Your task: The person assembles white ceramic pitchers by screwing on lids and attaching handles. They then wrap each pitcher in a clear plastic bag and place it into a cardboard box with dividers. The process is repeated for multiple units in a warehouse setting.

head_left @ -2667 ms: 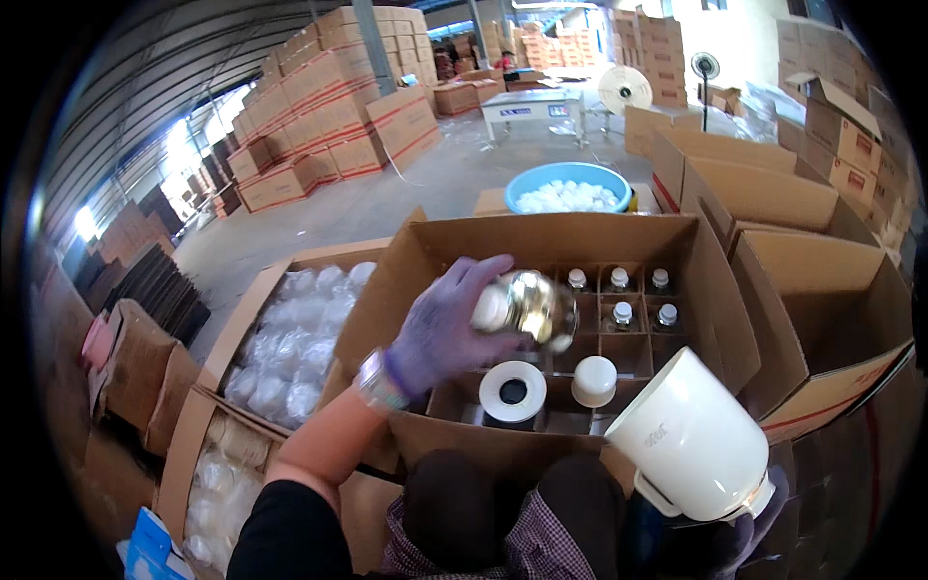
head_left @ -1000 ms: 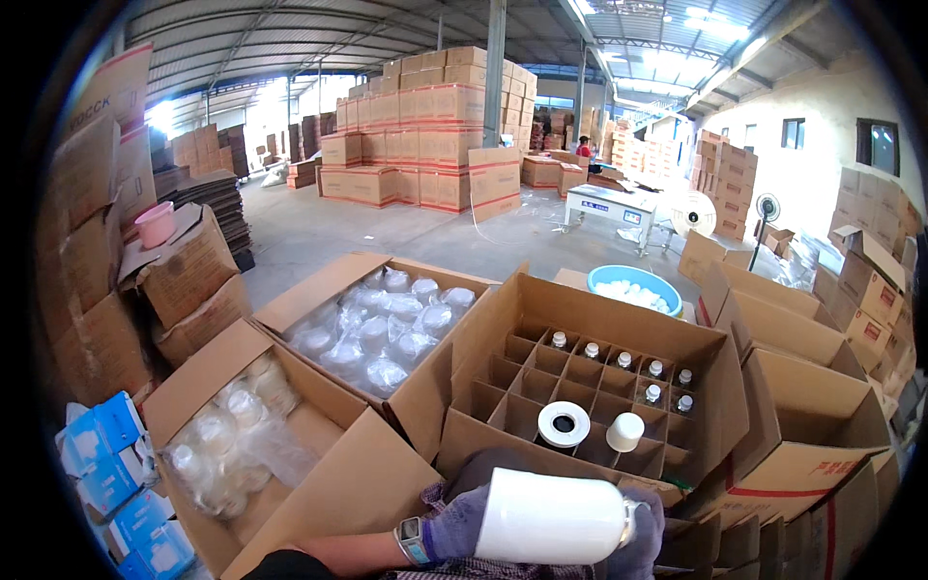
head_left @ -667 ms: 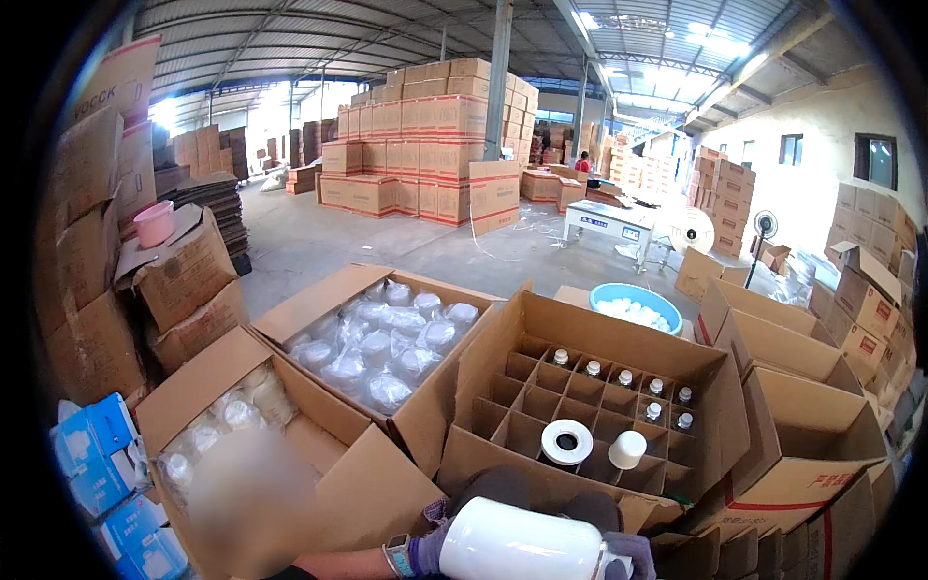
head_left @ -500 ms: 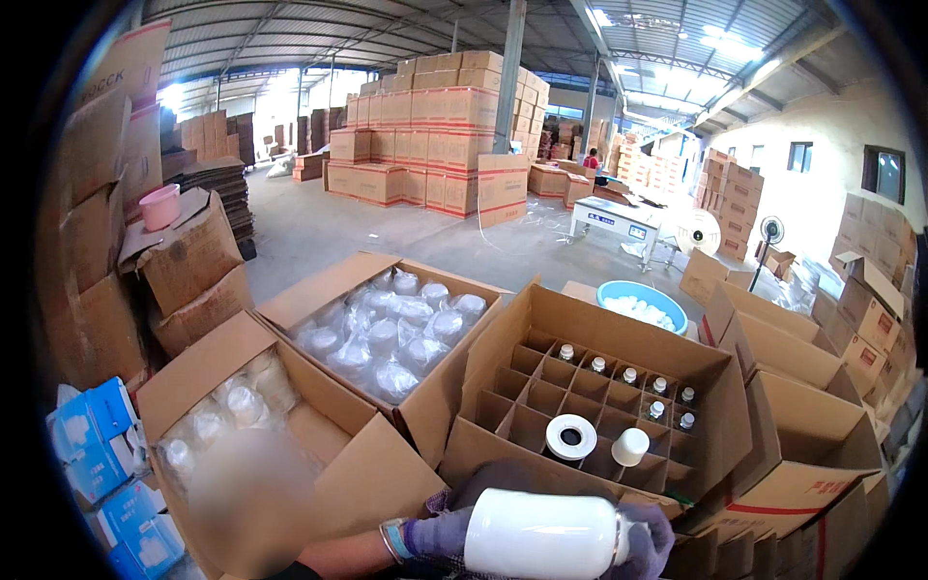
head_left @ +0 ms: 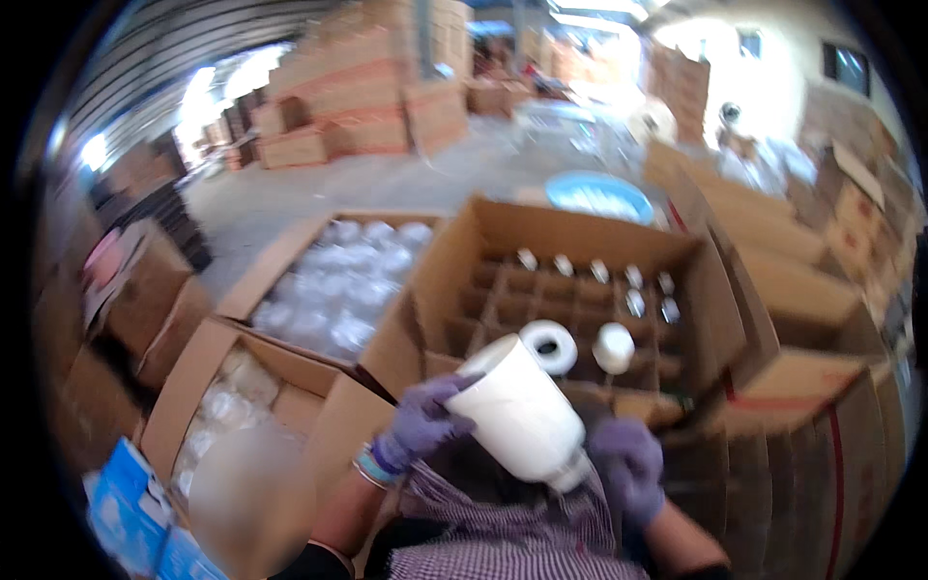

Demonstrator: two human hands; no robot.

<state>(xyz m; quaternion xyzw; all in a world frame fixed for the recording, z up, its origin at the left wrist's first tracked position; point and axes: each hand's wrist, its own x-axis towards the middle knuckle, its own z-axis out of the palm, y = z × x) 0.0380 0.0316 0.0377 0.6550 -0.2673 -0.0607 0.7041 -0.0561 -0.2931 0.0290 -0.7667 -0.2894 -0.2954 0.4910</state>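
Note:
A white bottle point(head_left: 530, 416) is tilted in front of me, its narrow neck pointing down to the lower right. My left hand point(head_left: 422, 418), in a purple glove, grips it near its wide end. Beside the neck and apart from it is my right hand point(head_left: 628, 466), also gloved. Its fingers look curled, and blur hides whether anything is in them. Just beyond the bottle stands a divided carton point(head_left: 604, 239) with several white-capped bottles in its cells. At the carton's near side are a white ring-shaped piece point(head_left: 534, 333) and a white cup-shaped piece point(head_left: 614, 350).
To the left, one carton point(head_left: 275, 259) holds plastic-wrapped white items, and a nearer carton point(head_left: 360, 418) holds a few more. Behind the divided carton is a blue basin point(head_left: 570, 189) of white pieces. Open cartons point(head_left: 793, 290) crowd the right side. Blue boxes point(head_left: 130, 512) lie lower left.
The bottle has swung from lying level to tilted, and moved up and left. My left hand has shifted to its wide end. My right hand has come away from the neck. The view has shifted and blurred.

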